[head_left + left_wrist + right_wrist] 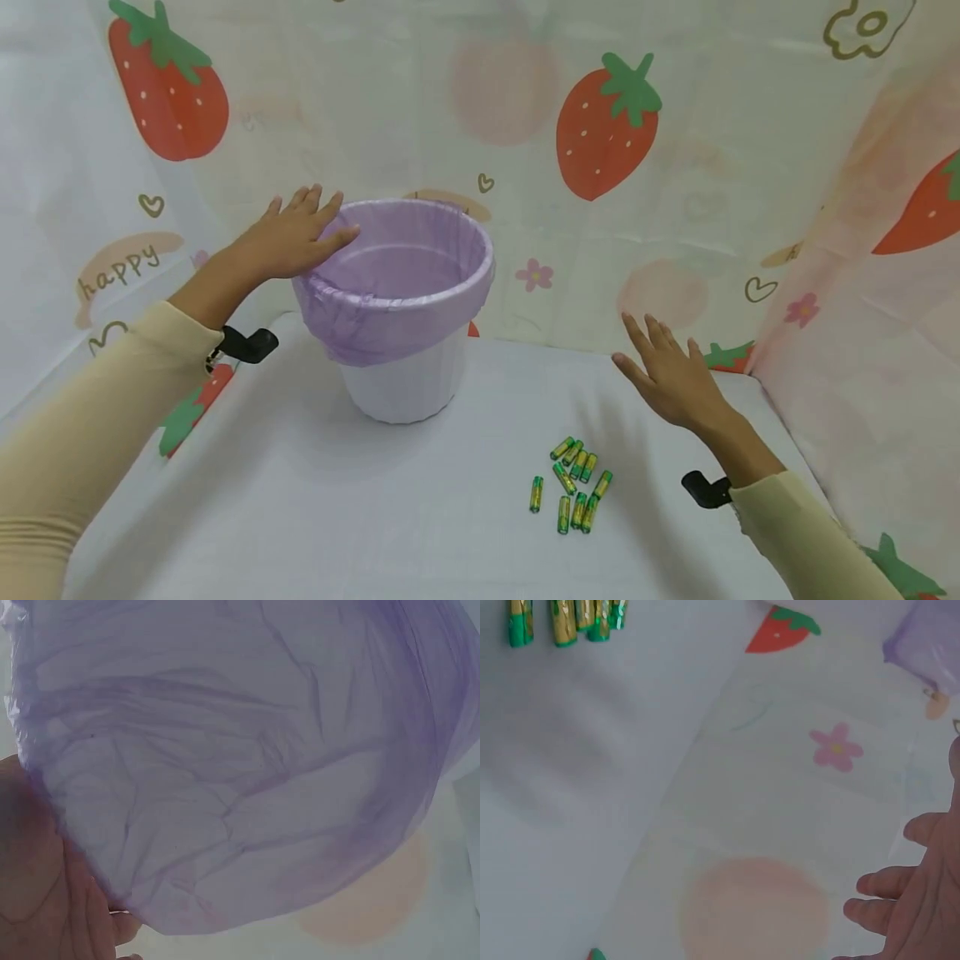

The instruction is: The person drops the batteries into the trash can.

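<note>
A white bin (405, 383) stands on the table, lined with a thin purple plastic bag (390, 325) folded down over its rim. My left hand (292, 237) is at the bin's left rim, fingers straight and palm down. In the left wrist view the crinkled bag (247, 787) fills most of the picture, with part of the left palm (45, 885) beside it. My right hand (675, 379) hovers over the right side of the table with its fingers spread and nothing in them. Several green and gold batteries (577, 483) lie loosely grouped on the table, below and left of that hand.
A white cloth with strawberry prints (607, 125) hangs behind the table (315, 525) and along its sides. The bin takes up the back left of the table. Black straps with small cameras (705, 490) sit on both wrists.
</note>
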{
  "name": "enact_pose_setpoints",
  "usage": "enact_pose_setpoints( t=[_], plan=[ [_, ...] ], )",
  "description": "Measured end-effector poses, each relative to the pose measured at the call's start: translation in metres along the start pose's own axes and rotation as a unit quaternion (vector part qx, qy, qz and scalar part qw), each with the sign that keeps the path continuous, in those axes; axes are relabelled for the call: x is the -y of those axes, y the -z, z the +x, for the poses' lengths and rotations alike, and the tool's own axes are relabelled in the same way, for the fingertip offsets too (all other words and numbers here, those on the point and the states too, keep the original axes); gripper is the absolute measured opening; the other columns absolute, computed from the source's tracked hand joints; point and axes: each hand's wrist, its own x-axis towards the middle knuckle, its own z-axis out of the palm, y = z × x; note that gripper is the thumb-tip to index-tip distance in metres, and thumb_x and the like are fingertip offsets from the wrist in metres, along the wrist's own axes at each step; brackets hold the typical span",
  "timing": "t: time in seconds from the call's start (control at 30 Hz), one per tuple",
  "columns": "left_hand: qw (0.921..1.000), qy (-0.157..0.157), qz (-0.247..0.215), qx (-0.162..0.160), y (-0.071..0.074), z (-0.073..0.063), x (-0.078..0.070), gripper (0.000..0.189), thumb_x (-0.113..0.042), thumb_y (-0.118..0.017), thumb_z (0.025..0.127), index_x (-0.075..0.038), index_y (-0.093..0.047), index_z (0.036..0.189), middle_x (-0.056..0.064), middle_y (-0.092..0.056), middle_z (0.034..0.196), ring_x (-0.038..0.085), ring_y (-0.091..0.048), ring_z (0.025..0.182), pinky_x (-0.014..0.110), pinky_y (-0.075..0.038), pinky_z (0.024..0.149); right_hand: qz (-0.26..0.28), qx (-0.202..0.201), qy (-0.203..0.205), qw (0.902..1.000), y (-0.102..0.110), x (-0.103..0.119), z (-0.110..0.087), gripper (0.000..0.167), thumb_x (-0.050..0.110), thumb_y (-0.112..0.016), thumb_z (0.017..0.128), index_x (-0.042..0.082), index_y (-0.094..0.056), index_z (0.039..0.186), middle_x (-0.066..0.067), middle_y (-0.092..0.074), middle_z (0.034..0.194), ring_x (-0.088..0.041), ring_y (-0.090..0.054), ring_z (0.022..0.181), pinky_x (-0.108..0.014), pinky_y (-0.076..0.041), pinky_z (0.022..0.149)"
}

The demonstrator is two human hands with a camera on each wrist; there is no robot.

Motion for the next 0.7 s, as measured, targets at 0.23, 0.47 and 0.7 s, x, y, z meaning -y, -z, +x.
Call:
enact_pose_setpoints(
  t=[0.23,0.47,0.7],
  plan=[
    [0.9999,-0.01,-0.013,0.001,-0.004,0.001,-0.007,0.091,-0.067,-0.021,0.104,0.001,-0.001,0.161,0.035,0.007,0.163,0.049,0.009,0.151,0.066,0.008,0.119,0.013,-0.018,0.009,0.9997,-0.021,0.004,-0.015,0.075,0.056,-0.034,0.107,0.017,-0.007,0.165,-0.022,-0.011,0.168,-0.044,-0.012,0.153,-0.072,-0.004,0.117],
    [0.9997,-0.017,-0.019,0.004,-0.01,0.005,-0.01,0.094,-0.067,-0.02,0.104,0.005,0.0,0.159,0.037,0.005,0.162,0.05,0.007,0.151,0.066,0.006,0.119,0.025,-0.017,0.009,0.9995,-0.039,0.01,-0.027,0.075,0.055,-0.036,0.107,0.015,-0.009,0.165,-0.021,-0.015,0.167,-0.043,-0.015,0.153,-0.071,-0.006,0.118],
    [0.9997,-0.012,-0.018,0.012,-0.013,0.006,-0.01,0.094,-0.066,-0.02,0.104,0.011,-0.004,0.158,0.04,0.004,0.16,0.053,0.006,0.15,0.066,0.004,0.12,0.03,-0.015,0.011,0.9994,-0.059,0.012,-0.037,0.074,0.052,-0.04,0.107,0.015,-0.012,0.165,-0.02,-0.018,0.167,-0.042,-0.017,0.153,-0.07,-0.008,0.118]
  ],
)
